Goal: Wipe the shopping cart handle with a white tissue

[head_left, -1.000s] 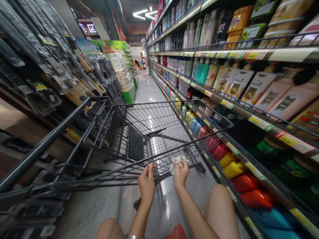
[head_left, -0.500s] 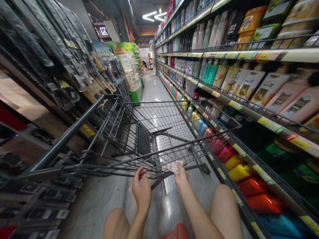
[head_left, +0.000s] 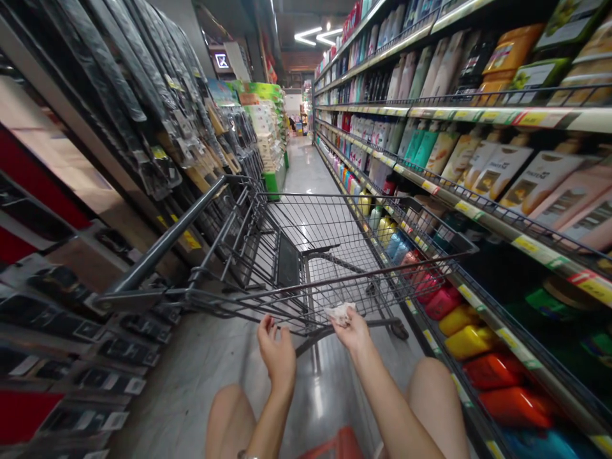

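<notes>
A dark metal shopping cart [head_left: 282,293] stands sideways in front of me, with its push handle [head_left: 162,236] at the left. My right hand [head_left: 352,330] holds a crumpled whitish cloth or tissue [head_left: 341,313] at the lower wire side of the basket. Just left of it, my left hand [head_left: 277,349] is raised near the lower bars, fingers loosely curled and apart, with nothing seen in it. Whether its fingertips touch the wire cannot be made out. Wire mesh is all that shows inside the basket.
Shelves of bottles [head_left: 497,172] run along the right, close to the cart's front end. Packaged goods hang on the left racks [head_left: 119,102]. Something red-orange [head_left: 337,446] lies low between my knees. The aisle floor [head_left: 306,166] stretches ahead between stacked goods and shelves.
The view has swung slightly left, so the cart and shelves sit further right. My right hand has turned a little, with the cloth still in it. My left hand stays near the lower bars.
</notes>
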Tool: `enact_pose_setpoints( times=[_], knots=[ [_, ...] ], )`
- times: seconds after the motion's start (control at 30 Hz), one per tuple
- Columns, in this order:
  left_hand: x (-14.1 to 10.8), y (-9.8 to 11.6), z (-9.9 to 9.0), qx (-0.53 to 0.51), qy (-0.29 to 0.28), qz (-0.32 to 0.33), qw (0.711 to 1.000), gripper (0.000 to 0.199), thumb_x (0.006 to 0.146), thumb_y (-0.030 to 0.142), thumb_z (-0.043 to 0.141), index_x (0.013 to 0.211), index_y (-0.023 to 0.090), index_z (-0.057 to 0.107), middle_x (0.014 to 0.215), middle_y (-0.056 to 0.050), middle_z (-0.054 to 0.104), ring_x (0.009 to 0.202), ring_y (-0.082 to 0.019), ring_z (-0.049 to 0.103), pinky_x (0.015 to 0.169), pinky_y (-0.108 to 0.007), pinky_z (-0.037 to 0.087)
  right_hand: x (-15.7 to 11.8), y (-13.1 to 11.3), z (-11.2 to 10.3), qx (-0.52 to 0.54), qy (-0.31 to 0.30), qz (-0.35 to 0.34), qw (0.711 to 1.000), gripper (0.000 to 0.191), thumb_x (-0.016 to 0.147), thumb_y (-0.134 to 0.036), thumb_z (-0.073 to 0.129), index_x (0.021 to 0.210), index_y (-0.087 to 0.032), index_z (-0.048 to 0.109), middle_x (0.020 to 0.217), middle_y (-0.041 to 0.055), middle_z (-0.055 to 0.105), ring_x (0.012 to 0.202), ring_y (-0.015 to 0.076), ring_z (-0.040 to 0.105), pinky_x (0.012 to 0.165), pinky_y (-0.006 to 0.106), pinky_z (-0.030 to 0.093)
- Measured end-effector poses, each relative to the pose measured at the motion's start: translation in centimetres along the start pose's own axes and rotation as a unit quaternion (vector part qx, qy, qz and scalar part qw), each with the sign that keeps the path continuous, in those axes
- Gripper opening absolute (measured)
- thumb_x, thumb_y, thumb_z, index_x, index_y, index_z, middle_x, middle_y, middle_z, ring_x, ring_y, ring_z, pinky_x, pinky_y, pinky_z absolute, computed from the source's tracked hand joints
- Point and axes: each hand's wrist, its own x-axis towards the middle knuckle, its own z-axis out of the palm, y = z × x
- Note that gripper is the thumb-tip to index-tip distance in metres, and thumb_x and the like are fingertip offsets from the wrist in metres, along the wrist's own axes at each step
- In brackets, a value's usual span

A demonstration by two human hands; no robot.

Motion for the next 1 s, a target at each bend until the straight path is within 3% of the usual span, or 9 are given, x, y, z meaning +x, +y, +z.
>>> enact_pose_setpoints(
  times=[0.2,0.37,0.5,0.63,0.83,1.0],
  knots=[
    [0.5,-0.3,0.2,-0.017,0.018,0.0,1.0,0.033,0.072,0.023,0.058,0.103,0.02,0.048,0.104,-0.008,0.057,0.1,-0.017,0.058,0.099,-0.041,0.043,-1.3,1.0,0.9,-0.008,-0.029,0.023,0.999,0.02,0.077,0.001,0.054,0.071,-0.018,0.057,0.07,-0.0011,0.065,0.064,0.0104,0.065,0.063,0.021,0.056],
    [0.7,-0.5,-0.1,-0.021,0.011,-0.006,1.0,0.03,0.071,0.027,0.06,0.099,0.019,0.051,0.101,-0.007,0.06,0.097,-0.017,0.06,0.095,-0.039,0.046,-3.5,2.6,3.6,-0.018,-0.125,0.039,0.991,0.018,0.077,0.001,0.057,0.077,-0.016,0.06,0.08,0.0034,0.068,0.08,0.0151,0.068,0.07,0.027,0.058],
    [1.1,-0.5,-0.3,-0.028,0.009,-0.016,0.999,0.034,0.072,0.027,0.06,0.103,0.018,0.051,0.101,-0.008,0.062,0.098,-0.017,0.062,0.092,-0.037,0.049,-5.0,3.3,5.0,-0.015,-0.181,0.004,0.983,0.016,0.074,-0.001,0.063,0.075,-0.016,0.06,0.081,0.0029,0.067,0.083,0.0156,0.068,0.077,0.029,0.058],
    [1.3,-0.3,-0.6,-0.021,0.003,-0.034,0.999,0.037,0.071,0.031,0.061,0.104,0.015,0.057,0.1,-0.011,0.066,0.094,-0.02,0.064,0.088,-0.038,0.052,-6.0,3.8,5.0,-0.034,-0.204,-0.056,0.977,0.016,0.069,-0.004,0.069,0.075,-0.016,0.061,0.079,0.0024,0.067,0.079,0.0164,0.068,0.077,0.032,0.058],
    [1.8,0.0,-0.8,-0.016,-0.022,-0.046,0.999,0.032,0.07,0.028,0.062,0.099,0.014,0.062,0.099,-0.013,0.069,0.095,-0.021,0.066,0.091,-0.038,0.052,-6.5,4.5,4.4,-0.085,-0.183,-0.153,0.967,0.026,0.055,-0.015,0.078,0.074,-0.015,0.06,0.071,0.0017,0.068,0.067,0.0161,0.066,0.067,0.032,0.056],
    [2.3,0.7,-0.7,-0.009,-0.053,-0.037,0.998,0.036,0.064,0.036,0.07,0.09,0.014,0.06,0.09,-0.01,0.069,0.09,-0.021,0.067,0.083,-0.035,0.055,-4.5,5.3,3.1,-0.104,-0.122,-0.213,0.964,0.033,0.047,-0.021,0.078,0.073,-0.017,0.058,0.067,-0.0003,0.067,0.065,0.0154,0.064,0.06,0.027,0.053]
  ],
)
